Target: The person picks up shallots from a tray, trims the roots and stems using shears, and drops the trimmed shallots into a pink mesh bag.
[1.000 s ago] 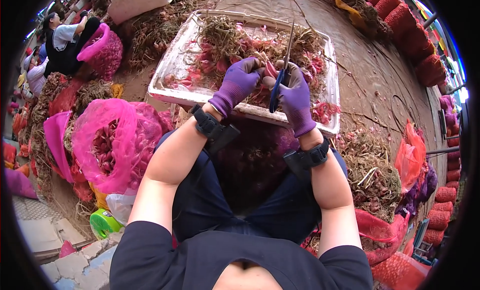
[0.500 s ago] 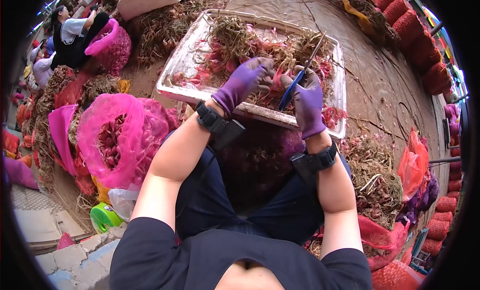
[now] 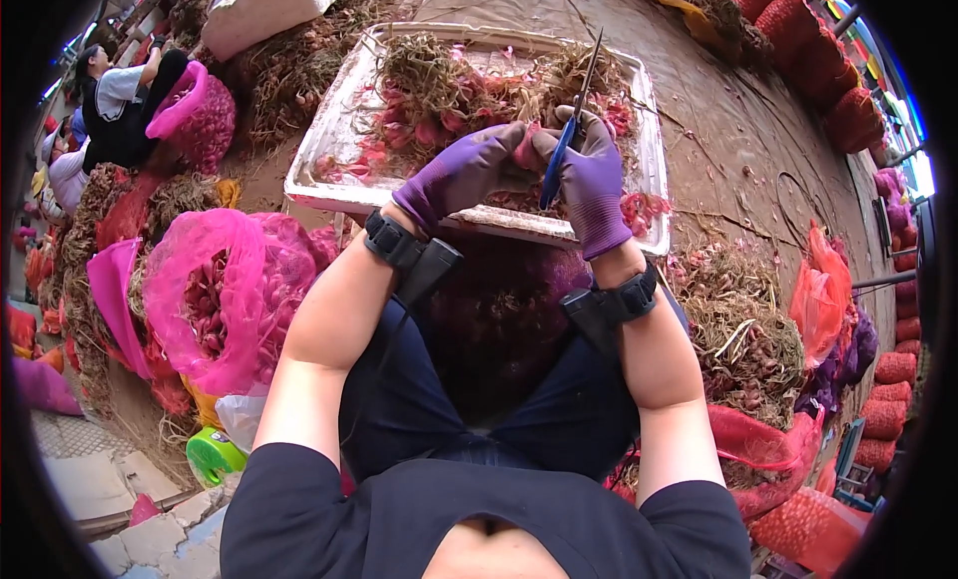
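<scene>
Both of my hands wear purple gloves with greyish palms and work over the near side of a shallow white foam tray (image 3: pixel 346 193). Between the fingertips of my left hand (image 3: pixel 454 175) is a pinkish-red shallot (image 3: pixel 526 152). My right hand (image 3: pixel 593 185) is closed on scissors with a blue handle (image 3: pixel 560 160), their long dark blades pointing away from me. The right thumb is close to the shallot; whether it touches cannot be told. Dry, stringy stalks with shallots (image 3: pixel 424 75) and loose pink skins fill much of the tray.
At my left stands an open pink mesh bag (image 3: pixel 205 299) of shallots, with a green plastic object (image 3: pixel 213 455) nearer. Bundled shallots (image 3: pixel 743 344) lie at my right beside an orange-red bag (image 3: pixel 820 304). Another person (image 3: pixel 118 95) sits at the far left. Red sacks (image 3: pixel 798 40) line the far right.
My left hand has come closer to the right, its fingers now closed round the shallot. The scissors stay in my right hand. The whole view has shifted slightly.
</scene>
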Available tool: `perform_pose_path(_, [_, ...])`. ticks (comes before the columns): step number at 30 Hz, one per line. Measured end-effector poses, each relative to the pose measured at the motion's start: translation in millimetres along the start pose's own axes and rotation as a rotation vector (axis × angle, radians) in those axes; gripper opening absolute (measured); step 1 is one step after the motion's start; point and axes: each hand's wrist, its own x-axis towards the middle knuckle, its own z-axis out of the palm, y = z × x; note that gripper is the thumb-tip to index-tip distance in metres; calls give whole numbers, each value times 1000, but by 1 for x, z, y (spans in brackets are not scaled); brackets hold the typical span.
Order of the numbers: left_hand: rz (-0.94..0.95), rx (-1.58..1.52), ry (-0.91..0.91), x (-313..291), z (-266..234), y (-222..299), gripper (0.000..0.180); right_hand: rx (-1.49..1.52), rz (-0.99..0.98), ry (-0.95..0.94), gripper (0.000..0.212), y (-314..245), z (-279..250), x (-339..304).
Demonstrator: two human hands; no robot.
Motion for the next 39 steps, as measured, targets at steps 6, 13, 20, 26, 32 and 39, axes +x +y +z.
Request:
perform_pose_path(6, [-188,95,-46,-6,2,5,18,195,55,-103,41,-2,-14,9])
perform_pose_path(13, [-97,-300,-293,-2,-7,3,36,378,149,-109,40,-8,-27,11])
perform_pose_path(20, [64,5,17,1,-21,1,28,265,153,-61,41,-16,-17,4])
perform_pose_path(26, [8,-46,16,-2,-9,-1,30,284,65,-128,43,-5,-16,7])
perform_pose_path(32, [306,728,399,0,-2,-5,20,325,92,-170,41,-5,-14,7])
perform_pose_path(39, [31,189,502,-11,-19,25,31,408,58,-185,40,-2,-16,8])
